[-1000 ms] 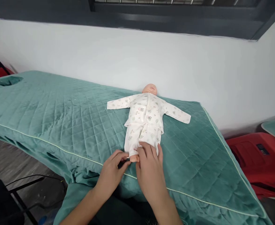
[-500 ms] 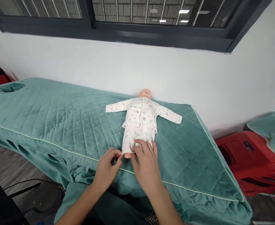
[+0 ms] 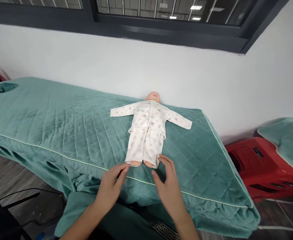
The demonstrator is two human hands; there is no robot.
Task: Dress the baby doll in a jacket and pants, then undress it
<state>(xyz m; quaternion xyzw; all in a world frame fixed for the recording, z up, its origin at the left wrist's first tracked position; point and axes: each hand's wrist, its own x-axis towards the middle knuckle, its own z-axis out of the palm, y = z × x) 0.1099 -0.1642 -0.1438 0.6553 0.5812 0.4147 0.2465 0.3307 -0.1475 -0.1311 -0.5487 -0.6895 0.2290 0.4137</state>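
Observation:
A baby doll (image 3: 148, 130) lies on its back on a teal quilted bed cover (image 3: 61, 120), head toward the white wall, arms spread. It wears a white printed top and trousers; both feet poke out of the trouser legs. My left hand (image 3: 110, 188) hovers just below the doll's feet with its fingers stretched out and holds nothing. To the right of the feet, my right hand (image 3: 168, 188) is also open, its fingers apart and slightly curled. Neither hand touches the doll.
The bed's near edge with pale piping runs under my hands. A face hole (image 3: 1, 87) is at the bed's far left. A red plastic stool (image 3: 261, 166) stands at the right, beside another teal cover (image 3: 288, 140). Dark window frame above the wall.
Both hands have let go of the trouser cuffs and pulled back toward me. The trouser legs now lie straight with both feet showing.

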